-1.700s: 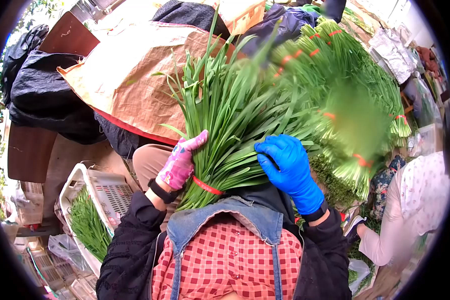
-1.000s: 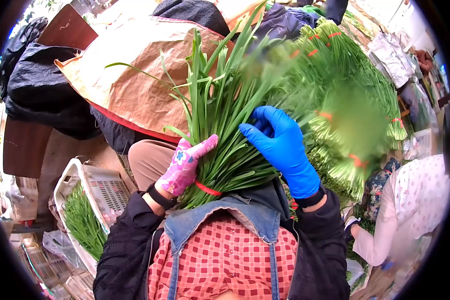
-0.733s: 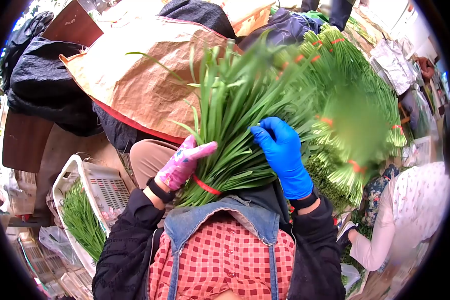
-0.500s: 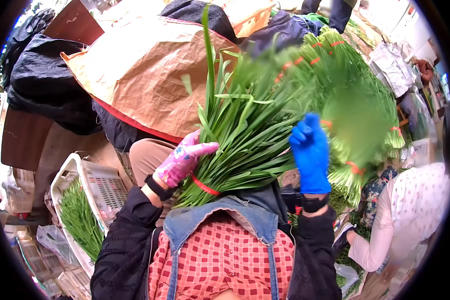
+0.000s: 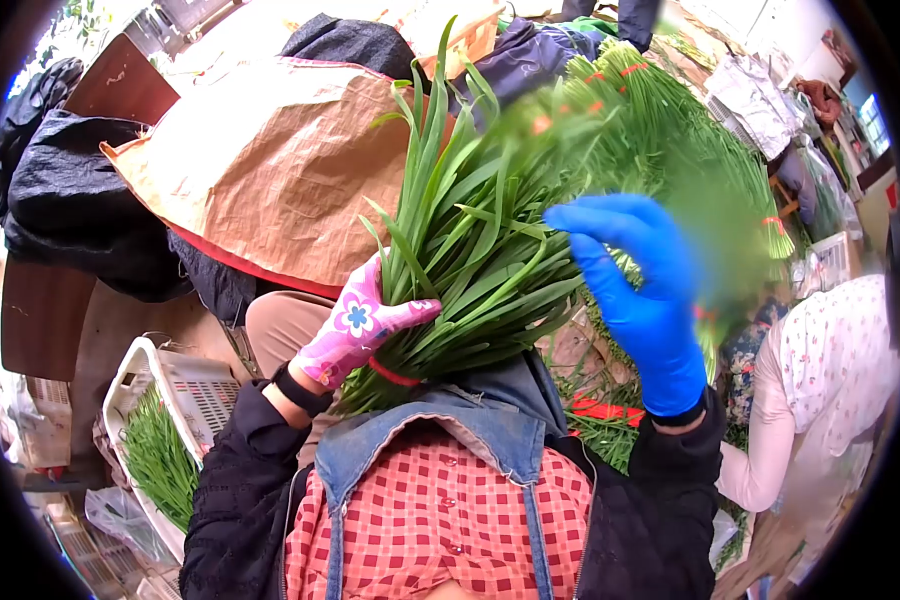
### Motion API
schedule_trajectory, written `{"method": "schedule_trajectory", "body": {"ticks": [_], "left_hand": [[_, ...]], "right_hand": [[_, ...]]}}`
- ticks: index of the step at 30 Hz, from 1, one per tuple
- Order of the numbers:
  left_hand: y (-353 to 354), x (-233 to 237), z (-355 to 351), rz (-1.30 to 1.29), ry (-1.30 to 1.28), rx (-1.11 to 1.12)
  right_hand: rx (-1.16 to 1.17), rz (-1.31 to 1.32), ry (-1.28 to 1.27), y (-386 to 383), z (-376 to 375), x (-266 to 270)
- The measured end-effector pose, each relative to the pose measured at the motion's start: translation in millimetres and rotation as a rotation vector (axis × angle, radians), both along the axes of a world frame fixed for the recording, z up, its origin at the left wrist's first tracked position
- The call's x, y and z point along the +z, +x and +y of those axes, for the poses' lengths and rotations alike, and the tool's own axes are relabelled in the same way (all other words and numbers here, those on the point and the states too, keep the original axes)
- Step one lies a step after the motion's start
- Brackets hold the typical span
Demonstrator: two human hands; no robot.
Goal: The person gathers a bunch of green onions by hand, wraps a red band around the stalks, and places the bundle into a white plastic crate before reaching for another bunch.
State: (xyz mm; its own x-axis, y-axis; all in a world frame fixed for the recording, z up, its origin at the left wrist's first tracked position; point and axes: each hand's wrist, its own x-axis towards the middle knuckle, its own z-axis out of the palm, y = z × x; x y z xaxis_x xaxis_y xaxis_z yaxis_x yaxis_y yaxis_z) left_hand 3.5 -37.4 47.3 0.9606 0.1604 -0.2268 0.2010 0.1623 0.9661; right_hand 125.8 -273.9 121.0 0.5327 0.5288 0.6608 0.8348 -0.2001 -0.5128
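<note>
My left hand (image 5: 360, 322), in a pink flowered glove, grips a bundle of long green leaves (image 5: 480, 250) near its lower end. A red band (image 5: 394, 373) goes round the bundle just below that hand. The leaves fan up and to the right over my lap. My right hand (image 5: 640, 280), in a blue glove, is raised at the right of the leaves. Its thumb and fingers are apart with nothing visible between them. Its fingertips are close to the leaf edges; whether they touch I cannot tell.
Banded green bundles (image 5: 660, 130) are piled at the upper right, partly blurred. A white basket (image 5: 200, 395) with greens stands at the left. A brown sack (image 5: 270, 160) lies ahead. Another person (image 5: 835, 350) is at the right. Red strips (image 5: 605, 410) lie by my right sleeve.
My right hand has opened from closed fingers and looks larger, with its fingertips further left. The bundle's leaves have shifted slightly, still in my left hand. The view has moved a little.
</note>
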Motion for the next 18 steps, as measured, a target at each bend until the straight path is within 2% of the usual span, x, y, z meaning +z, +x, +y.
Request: {"method": "schedule_trajectory", "body": {"ticks": [2, 4, 5, 8, 12, 18], "left_hand": [[-1.6, -2.0, -2.2, 0.0, 0.019, -0.005], [-2.5, 1.4, -6.1, 0.011, -0.02, 0.004], [-2.8, 1.3, -6.9, 0.007, -0.017, 0.006], [-4.7, -0.8, -7.1, -0.033, -0.025, -0.004], [-5.8, -5.1, -3.3, -0.004, 0.024, 0.007], [-5.8, -3.3, -3.4, 0.011, -0.035, -0.018]], "right_hand": [[0.049, -0.069, -0.004, 1.9, 14.8, 3.9], [0.041, -0.233, -0.139, 2.0, 31.5, -0.8], [-0.083, -0.267, -0.226, -1.6, 38.9, -4.4], [-0.195, -0.298, -0.331, 8.0, 53.3, -28.0], [-0.165, -0.135, -0.312, 16.1, 56.1, -50.0], [-0.183, -0.113, -0.355, 18.3, 59.3, -66.2]]}}
